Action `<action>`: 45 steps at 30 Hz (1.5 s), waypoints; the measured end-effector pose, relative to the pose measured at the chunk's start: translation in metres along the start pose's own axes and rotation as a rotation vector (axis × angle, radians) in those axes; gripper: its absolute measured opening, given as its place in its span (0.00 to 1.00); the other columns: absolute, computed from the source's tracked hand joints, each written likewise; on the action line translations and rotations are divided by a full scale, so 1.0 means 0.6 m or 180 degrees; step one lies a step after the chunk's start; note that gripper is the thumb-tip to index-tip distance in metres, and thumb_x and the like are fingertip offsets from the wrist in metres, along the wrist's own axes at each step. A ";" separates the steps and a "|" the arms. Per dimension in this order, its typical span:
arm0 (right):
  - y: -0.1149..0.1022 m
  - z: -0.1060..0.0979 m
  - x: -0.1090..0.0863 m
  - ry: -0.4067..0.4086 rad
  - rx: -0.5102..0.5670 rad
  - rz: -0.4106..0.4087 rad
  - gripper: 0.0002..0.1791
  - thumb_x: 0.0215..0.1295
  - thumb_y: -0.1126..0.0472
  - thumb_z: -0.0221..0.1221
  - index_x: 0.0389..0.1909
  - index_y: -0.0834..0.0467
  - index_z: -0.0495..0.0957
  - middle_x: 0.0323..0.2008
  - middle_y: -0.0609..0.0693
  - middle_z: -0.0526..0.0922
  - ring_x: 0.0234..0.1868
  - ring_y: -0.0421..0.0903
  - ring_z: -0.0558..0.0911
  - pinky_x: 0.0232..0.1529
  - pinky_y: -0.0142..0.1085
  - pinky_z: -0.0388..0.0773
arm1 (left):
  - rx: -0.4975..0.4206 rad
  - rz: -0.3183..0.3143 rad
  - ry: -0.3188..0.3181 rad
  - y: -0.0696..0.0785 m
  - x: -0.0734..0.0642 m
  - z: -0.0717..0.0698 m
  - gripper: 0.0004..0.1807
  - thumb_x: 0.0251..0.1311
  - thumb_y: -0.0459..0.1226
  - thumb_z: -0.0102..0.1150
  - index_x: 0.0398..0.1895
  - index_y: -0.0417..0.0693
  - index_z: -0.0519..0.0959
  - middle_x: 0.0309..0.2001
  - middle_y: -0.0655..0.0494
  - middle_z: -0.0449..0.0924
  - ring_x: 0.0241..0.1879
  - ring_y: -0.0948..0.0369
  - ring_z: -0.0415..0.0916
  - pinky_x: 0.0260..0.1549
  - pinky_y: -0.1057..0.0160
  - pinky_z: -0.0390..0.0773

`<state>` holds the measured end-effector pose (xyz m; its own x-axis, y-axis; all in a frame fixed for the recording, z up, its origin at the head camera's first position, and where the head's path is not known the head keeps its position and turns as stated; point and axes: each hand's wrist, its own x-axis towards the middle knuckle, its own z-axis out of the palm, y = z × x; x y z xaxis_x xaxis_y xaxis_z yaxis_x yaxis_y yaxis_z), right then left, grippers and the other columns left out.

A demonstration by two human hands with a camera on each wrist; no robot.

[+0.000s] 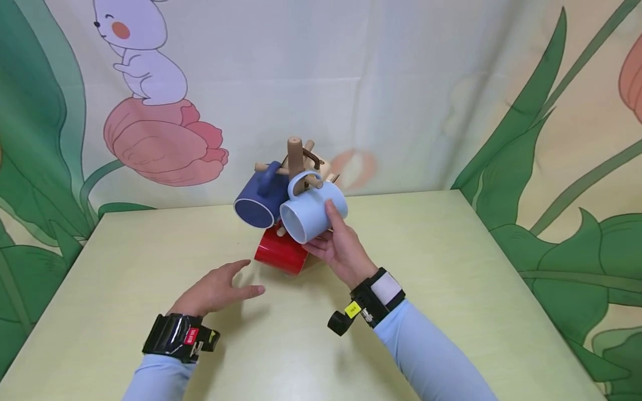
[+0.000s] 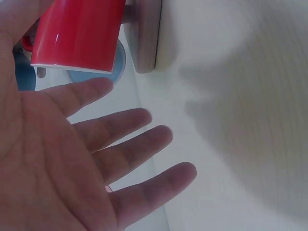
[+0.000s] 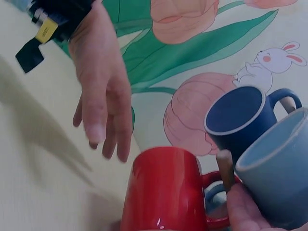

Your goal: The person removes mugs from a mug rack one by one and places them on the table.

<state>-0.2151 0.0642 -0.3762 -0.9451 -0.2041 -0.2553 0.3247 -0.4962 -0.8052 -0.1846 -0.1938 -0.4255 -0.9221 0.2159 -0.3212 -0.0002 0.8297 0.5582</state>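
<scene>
A light blue mug (image 1: 313, 214) hangs tilted, its handle round a peg of the wooden mug tree (image 1: 295, 153). My right hand (image 1: 346, 248) holds this mug, thumb along its side and fingers beneath it. To its left, a dark blue mug (image 1: 261, 195) hangs from another peg, mouth facing down and forward. Below both is a red mug (image 1: 282, 250) lying sideways on a low peg. My left hand (image 1: 215, 289) hovers over the table left of the red mug, fingers spread and holding nothing. In the left wrist view, its palm (image 2: 53, 159) shows bare beside the red mug.
Behind the post, a pale item with a brown handle (image 1: 313, 159) is partly hidden by the light blue mug. The pale wooden table (image 1: 426, 267) ends at a curtain (image 1: 401, 100) printed with leaves, flowers and a rabbit.
</scene>
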 end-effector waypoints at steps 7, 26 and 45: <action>-0.005 -0.002 -0.005 0.0136 0.0081 -0.0066 0.39 0.70 0.38 0.54 0.71 0.59 0.56 0.58 0.64 0.74 0.53 0.57 0.80 0.61 0.50 0.72 | 0.0019 0.0021 -0.0044 0.009 -0.001 0.006 0.50 0.55 0.65 0.62 0.73 0.44 0.63 0.68 0.36 0.65 0.66 0.37 0.62 0.55 0.33 0.69; -0.027 -0.015 -0.041 0.0117 -0.0635 -0.0601 0.35 0.72 0.41 0.53 0.70 0.58 0.60 0.60 0.59 0.74 0.52 0.55 0.80 0.54 0.44 0.77 | 0.0064 0.0200 0.0104 0.026 -0.025 -0.010 0.50 0.55 0.67 0.60 0.71 0.42 0.66 0.65 0.36 0.69 0.63 0.38 0.67 0.51 0.37 0.74; -0.022 -0.105 -0.075 0.0179 -0.2452 -0.1410 0.37 0.62 0.51 0.67 0.68 0.57 0.64 0.60 0.57 0.74 0.59 0.55 0.77 0.56 0.52 0.75 | -0.0273 0.0732 0.0286 0.098 -0.040 -0.020 0.37 0.62 0.62 0.58 0.64 0.43 0.74 0.47 0.51 0.79 0.36 0.56 0.74 0.30 0.61 0.76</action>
<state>-0.1794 0.1330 -0.3876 -0.9849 -0.0764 0.1555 -0.1675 0.1895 -0.9675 -0.1671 -0.1566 -0.3755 -0.9324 0.3439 -0.1113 0.1841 0.7167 0.6726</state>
